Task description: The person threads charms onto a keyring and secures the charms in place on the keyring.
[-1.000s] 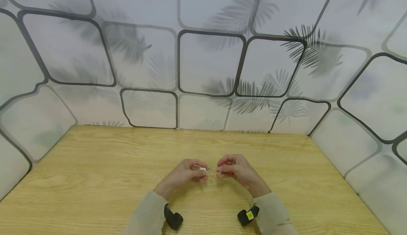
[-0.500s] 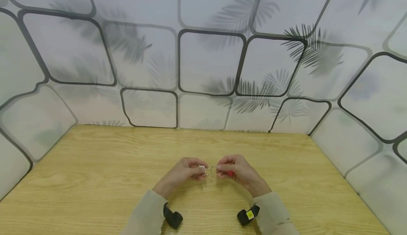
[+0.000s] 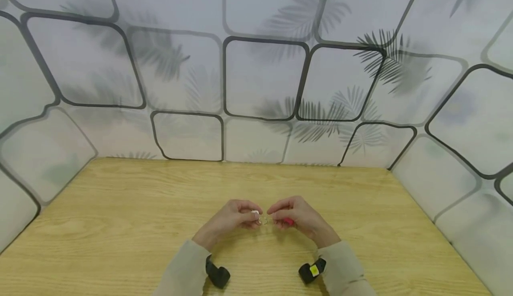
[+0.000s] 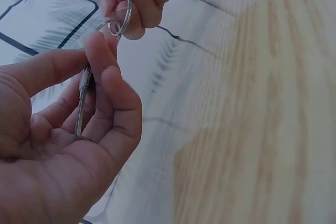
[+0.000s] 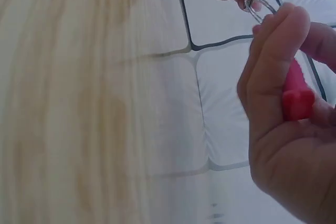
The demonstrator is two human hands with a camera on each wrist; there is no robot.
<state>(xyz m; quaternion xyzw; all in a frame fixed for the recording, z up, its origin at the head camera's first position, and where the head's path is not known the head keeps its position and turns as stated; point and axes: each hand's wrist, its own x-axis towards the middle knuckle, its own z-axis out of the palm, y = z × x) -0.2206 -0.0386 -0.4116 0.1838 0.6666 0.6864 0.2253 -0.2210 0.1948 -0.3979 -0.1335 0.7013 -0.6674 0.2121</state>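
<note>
The left hand (image 3: 230, 219), fingers curled, pinches a slim metal piece (image 4: 81, 103), its long axis running from palm to fingertips. Between the hands, above the bench (image 3: 140, 207), metal rings (image 4: 128, 18) meet, about equally near each; whether they interlock cannot be told. The right hand (image 3: 303, 220) pinches one ring, its fingers curled round a red object (image 5: 297, 103).

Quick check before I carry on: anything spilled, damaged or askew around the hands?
Nothing stands out. The left hand grips a slim metal piece and the right hand a red piece, with metal rings between them. No spill shows on the table. Whether the rings are sound is too fine to tell.
</note>
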